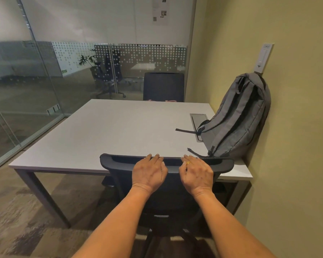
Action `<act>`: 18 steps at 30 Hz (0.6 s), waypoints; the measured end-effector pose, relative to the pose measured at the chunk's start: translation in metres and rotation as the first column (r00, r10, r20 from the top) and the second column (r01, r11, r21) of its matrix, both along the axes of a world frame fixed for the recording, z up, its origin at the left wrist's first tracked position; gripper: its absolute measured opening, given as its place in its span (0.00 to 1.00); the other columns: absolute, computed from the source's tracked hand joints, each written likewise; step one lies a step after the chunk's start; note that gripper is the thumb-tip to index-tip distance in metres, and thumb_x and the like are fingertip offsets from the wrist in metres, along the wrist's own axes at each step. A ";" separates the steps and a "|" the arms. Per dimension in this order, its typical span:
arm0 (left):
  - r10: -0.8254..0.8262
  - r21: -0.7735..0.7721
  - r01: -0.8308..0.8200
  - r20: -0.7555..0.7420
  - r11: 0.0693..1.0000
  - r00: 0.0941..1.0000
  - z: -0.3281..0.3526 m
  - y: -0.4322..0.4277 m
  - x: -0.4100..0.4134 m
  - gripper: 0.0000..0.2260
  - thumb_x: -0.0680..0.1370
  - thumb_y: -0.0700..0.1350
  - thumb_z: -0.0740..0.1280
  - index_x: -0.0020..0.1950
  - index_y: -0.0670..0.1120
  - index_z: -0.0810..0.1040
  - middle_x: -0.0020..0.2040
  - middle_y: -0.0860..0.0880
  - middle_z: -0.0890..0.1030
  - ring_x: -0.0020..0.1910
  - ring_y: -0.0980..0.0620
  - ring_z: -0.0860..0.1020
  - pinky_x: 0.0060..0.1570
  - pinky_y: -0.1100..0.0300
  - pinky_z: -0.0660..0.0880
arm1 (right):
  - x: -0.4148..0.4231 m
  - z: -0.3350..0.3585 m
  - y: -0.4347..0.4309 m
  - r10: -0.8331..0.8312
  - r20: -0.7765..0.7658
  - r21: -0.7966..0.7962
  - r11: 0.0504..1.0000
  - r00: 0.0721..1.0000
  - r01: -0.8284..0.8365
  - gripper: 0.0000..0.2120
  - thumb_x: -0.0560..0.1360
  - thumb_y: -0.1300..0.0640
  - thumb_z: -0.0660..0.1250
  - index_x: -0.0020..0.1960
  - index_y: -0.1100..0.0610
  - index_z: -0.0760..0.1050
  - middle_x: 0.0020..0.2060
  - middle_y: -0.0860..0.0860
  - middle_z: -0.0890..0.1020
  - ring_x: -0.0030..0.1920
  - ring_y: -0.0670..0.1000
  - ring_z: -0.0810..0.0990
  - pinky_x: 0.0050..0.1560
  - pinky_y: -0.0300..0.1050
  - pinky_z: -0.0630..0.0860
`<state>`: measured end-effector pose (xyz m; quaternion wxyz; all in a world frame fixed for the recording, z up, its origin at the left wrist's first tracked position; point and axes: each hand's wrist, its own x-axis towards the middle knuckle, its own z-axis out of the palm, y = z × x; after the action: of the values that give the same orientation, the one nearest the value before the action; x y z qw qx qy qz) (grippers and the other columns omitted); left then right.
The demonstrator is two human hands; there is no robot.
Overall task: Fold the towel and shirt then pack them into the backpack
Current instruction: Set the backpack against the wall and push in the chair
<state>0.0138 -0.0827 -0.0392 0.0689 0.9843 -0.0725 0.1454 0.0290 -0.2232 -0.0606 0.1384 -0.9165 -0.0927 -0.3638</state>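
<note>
1. The person stands behind a chair (119, 161) pushed in at the near edge of the surface (110, 131). The left hand (149, 173) and right hand (196, 174) sit side by side on the top rail of its back. Each hand's fingers are curled over the rail and grip it, and neither holds anything else.
2. The backpack (237, 118) stands on the right side of the surface, forward and to the right of both hands. Its long axis runs up and away from its base near the front right corner, and its top leans on the wall (296, 127).
3. The right hand is the nearer one to the backpack. The left would have to cross the body to reach it.
4. No towel or shirt can be made out. A thin pinkish strip (162, 100) shows past the far edge of the surface, in front of the far chair (163, 86), but what it is cannot be told.
5. Judged from this, folding has not begun. The chair between the person and the surface probably has to be moved first, and the rail runs left to right across both palms, so a straight pull toward the body would do it.
</note>
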 end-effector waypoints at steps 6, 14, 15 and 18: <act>0.017 0.054 -0.015 -0.033 0.998 0.999 -0.001 0.024 0.027 0.41 0.69 0.54 0.27 0.72 0.49 0.66 0.73 0.52 0.66 0.73 0.52 0.62 0.70 0.59 0.60 | 0.014 0.005 0.025 -0.014 -0.020 0.010 1.000 1.000 0.014 0.19 0.70 0.54 0.55 0.39 0.56 0.85 0.38 0.50 0.86 0.40 0.48 0.84 0.43 0.40 0.80; 0.014 0.046 -0.012 -0.051 0.999 0.999 0.000 0.023 0.032 0.21 0.82 0.50 0.45 0.74 0.49 0.63 0.74 0.52 0.63 0.74 0.53 0.59 0.71 0.61 0.56 | 0.019 0.004 0.025 -0.037 -0.118 0.020 0.999 0.992 0.040 0.19 0.70 0.54 0.55 0.40 0.56 0.85 0.40 0.51 0.86 0.42 0.48 0.85 0.45 0.41 0.80; 0.011 0.054 -0.008 -0.056 0.999 0.998 0.000 0.023 0.033 0.21 0.82 0.49 0.45 0.74 0.49 0.62 0.74 0.52 0.63 0.74 0.53 0.59 0.71 0.61 0.56 | 0.018 0.005 0.026 -0.038 -0.127 0.024 0.999 0.991 0.041 0.19 0.70 0.54 0.55 0.40 0.56 0.85 0.40 0.51 0.86 0.42 0.48 0.85 0.45 0.41 0.80; -0.003 0.064 0.006 -0.052 0.998 0.999 0.001 0.025 0.033 0.21 0.82 0.49 0.44 0.74 0.48 0.62 0.74 0.52 0.63 0.75 0.53 0.59 0.72 0.61 0.55 | 0.016 0.009 0.027 -0.033 -0.158 0.035 0.999 0.987 0.039 0.19 0.70 0.54 0.55 0.40 0.56 0.85 0.39 0.50 0.86 0.42 0.48 0.85 0.45 0.41 0.80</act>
<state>0.0464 -0.0576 -0.0382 0.0393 0.9893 -0.0777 0.1175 0.0454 -0.1960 -0.0516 0.1560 -0.9411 -0.0581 -0.2944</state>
